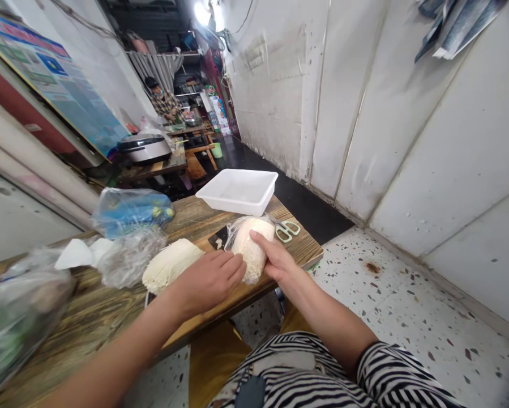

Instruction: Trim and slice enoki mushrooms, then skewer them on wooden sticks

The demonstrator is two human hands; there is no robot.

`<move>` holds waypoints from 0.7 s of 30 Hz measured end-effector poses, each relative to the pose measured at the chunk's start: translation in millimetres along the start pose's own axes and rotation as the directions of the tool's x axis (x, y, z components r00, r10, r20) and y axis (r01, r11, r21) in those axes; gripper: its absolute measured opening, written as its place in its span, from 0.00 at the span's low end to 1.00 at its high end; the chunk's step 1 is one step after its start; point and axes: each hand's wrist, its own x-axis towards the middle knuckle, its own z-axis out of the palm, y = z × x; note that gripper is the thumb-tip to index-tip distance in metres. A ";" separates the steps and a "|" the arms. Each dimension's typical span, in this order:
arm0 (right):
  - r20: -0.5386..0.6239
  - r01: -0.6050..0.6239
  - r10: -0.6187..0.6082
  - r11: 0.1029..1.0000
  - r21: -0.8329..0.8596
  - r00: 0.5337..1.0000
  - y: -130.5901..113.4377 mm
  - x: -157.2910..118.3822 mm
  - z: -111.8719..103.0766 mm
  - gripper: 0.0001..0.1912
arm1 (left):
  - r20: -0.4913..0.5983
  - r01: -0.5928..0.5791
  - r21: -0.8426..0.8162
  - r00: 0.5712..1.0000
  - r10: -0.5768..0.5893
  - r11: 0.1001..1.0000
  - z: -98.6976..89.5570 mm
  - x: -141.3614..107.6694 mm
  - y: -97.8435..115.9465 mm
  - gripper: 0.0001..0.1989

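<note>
Striped shirt (299, 374) nearest; hands (214, 277) (277, 259) at clr bag (236, 226) w/ pale bundle (251, 252).

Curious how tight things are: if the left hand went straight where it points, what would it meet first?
Probably the pale plastic-wrapped bundle held by the right hand; the left hand may already be touching it.

Everything's sitting on a rough wooden table (186, 220) with streaky grain, running from the lower left of the frame to just right of centre; far end's got a white plastic tub (232, 205), with scissors (289, 230) near it, pale green handles showing; a dark flat piece (215, 241) lies mid-frame, a pale lump (173, 262) just left of it; further left there's crumpled clear plastic (131, 258), a bag with blue stuff (131, 212) behind it; lower left, another clear bag (16, 326), greenish inside.
</note>
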 end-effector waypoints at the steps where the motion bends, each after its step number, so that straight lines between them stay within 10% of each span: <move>1: 0.000 -0.003 0.003 1.000 0.000 1.000 -0.4 -0.2 -0.1 0.28 | 0.004 -0.022 -0.009 1.000 0.022 1.000 -0.3 0.9 0.1 0.15; 8: -0.031 -0.026 0.027 0.999 0.036 0.999 -0.8 -2.0 1.8 0.25 | 0.018 -0.046 -0.202 0.999 0.051 0.978 -4.6 6.2 -3.9 0.13; 16: -0.059 -0.196 0.206 0.970 0.144 0.977 -4.0 -0.6 2.3 0.17 | -0.063 -0.330 0.276 0.931 0.360 0.903 -16.1 9.1 0.3 0.14; 21: -0.042 -0.329 0.341 0.928 0.177 0.939 -12.9 -3.8 2.7 0.13 | -0.140 -0.192 0.250 0.963 0.231 0.949 -11.1 -8.3 -9.6 0.15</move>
